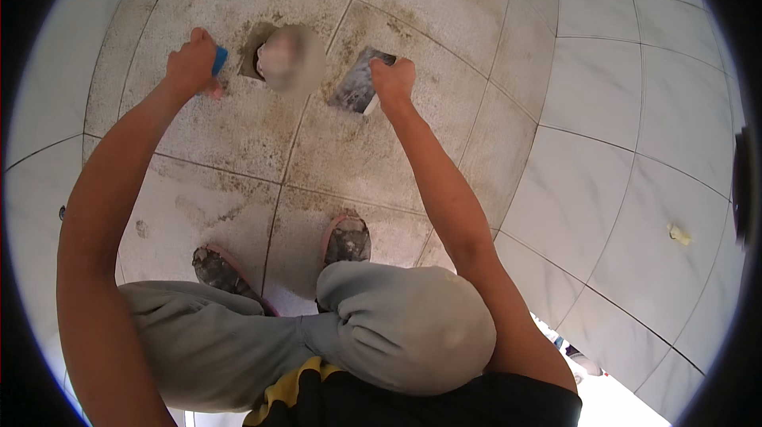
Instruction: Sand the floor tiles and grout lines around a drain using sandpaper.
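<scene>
My left hand [190,64] is closed round a small blue object [220,60], mostly hidden by the fingers, low over the floor at the left. To the right, my right hand [394,82] grips the edge of a flat grey rectangular plate [355,84] with a smeared surface and a pale edge. The plate lies tilted against or just above the tiles; I cannot tell which. Between the hands is a squarish cut-out [252,50] in the floor, with a round opening partly covered by a blurred pale patch [290,59].
Dirty beige floor tiles [214,129] carry brown stains and dark joints. White marbled wall tiles [591,181] rise on the right, with more wall at the left. My shoes [347,240] stand on the near tiles, below my bent knees. A yellowish scrap [679,233] shows at the right.
</scene>
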`<control>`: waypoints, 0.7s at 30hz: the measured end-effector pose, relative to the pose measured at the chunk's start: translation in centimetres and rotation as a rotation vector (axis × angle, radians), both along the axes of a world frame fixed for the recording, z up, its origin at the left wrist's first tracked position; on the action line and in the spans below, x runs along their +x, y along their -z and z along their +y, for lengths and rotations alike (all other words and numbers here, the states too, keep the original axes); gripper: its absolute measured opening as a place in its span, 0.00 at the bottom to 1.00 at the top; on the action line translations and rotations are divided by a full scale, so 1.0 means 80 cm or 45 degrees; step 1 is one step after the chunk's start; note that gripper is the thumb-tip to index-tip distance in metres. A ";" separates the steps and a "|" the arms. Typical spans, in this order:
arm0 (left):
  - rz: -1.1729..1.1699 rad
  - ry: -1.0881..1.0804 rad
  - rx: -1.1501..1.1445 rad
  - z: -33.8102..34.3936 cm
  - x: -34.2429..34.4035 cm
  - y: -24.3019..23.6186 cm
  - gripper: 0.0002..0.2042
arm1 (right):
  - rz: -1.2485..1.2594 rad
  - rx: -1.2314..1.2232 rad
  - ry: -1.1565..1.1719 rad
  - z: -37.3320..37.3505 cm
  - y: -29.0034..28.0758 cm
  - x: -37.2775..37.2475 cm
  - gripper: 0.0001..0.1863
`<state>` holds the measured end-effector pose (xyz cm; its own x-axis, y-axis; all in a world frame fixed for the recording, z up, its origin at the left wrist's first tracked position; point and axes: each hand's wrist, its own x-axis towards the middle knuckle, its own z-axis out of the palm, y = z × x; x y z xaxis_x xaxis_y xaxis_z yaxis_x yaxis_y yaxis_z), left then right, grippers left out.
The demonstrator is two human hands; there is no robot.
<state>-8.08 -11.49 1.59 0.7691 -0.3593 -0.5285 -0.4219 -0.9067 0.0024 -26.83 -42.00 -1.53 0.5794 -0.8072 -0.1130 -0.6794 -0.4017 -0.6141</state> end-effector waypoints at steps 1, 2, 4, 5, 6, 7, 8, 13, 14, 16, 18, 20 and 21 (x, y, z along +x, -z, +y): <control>-0.090 0.027 -0.074 0.005 -0.012 0.002 0.51 | 0.062 0.034 -0.093 0.002 -0.007 -0.010 0.18; -0.183 0.045 -0.134 0.017 -0.018 0.004 0.48 | 0.120 0.080 -0.195 0.011 -0.005 -0.021 0.18; -0.164 0.029 -0.115 0.008 -0.011 -0.001 0.47 | -0.140 -0.030 -0.253 -0.002 0.024 -0.080 0.19; -0.125 0.021 -0.096 -0.003 -0.007 -0.003 0.46 | -0.462 -0.015 -0.179 -0.020 0.036 -0.100 0.20; -0.128 0.018 -0.082 0.000 0.000 0.002 0.46 | -0.776 0.025 -0.097 -0.016 0.032 -0.106 0.20; -0.103 0.038 -0.065 -0.002 0.014 0.006 0.50 | -0.468 0.125 -0.192 -0.029 0.032 -0.089 0.19; -0.030 0.074 -0.034 0.009 0.005 0.017 0.53 | -0.115 0.243 -0.264 -0.023 0.011 -0.070 0.18; -0.150 0.014 -0.138 0.027 -0.009 0.017 0.53 | -0.023 -0.139 -0.281 -0.003 0.011 -0.071 0.14; -0.166 -0.002 -0.128 0.020 -0.008 0.014 0.53 | -0.041 -0.132 -0.298 -0.006 0.004 -0.072 0.14; -0.022 0.009 0.048 -0.005 -0.004 0.011 0.56 | -0.300 0.791 0.428 -0.030 -0.005 -0.072 0.21; -0.057 0.071 -0.026 -0.015 -0.014 0.020 0.56 | -0.221 0.431 -0.111 -0.054 0.007 -0.070 0.18; -0.091 0.026 -0.323 0.025 0.004 0.020 0.57 | 0.322 0.088 -0.024 -0.035 -0.008 0.008 0.17; -0.109 0.003 -0.203 0.035 -0.001 0.023 0.57 | 0.317 0.098 -0.037 -0.020 0.002 -0.018 0.17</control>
